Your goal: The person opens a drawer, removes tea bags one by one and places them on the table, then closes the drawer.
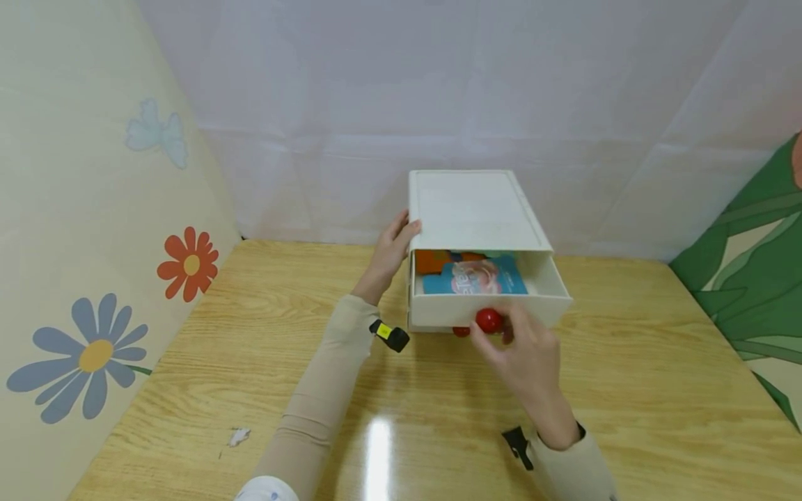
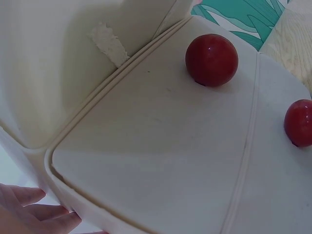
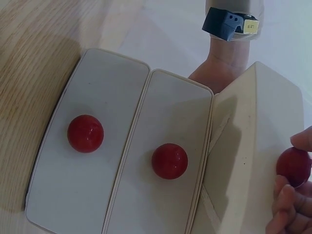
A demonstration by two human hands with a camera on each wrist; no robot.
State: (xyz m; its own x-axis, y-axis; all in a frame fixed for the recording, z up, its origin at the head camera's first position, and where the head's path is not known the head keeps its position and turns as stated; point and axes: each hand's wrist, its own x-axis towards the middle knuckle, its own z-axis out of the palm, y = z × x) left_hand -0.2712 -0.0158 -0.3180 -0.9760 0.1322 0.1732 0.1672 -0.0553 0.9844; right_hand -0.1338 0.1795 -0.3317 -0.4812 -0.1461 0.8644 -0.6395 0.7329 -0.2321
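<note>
A white drawer cabinet (image 1: 470, 209) stands on the table, its top drawer (image 1: 438, 309) pulled partly out. My right hand (image 1: 523, 351) pinches the round red knob (image 1: 489, 321) on that drawer's front between thumb and fingers. Against the cabinet's left side rests my left hand (image 1: 390, 254), with its thumb at the top edge. Inside the drawer lie a blue packet (image 1: 482, 277) with pale lettering and an orange packet (image 1: 429, 261). In the right wrist view, two lower drawers are closed, each with a red knob (image 3: 169, 161).
The wooden table (image 1: 282, 299) carries the cabinet, with a pale wall (image 1: 326, 160) behind it. A small white mark (image 1: 239, 437) shows at the table's front left. Side panels bear painted flowers (image 1: 95, 356) on the left and green leaves (image 1: 752, 257) on the right.
</note>
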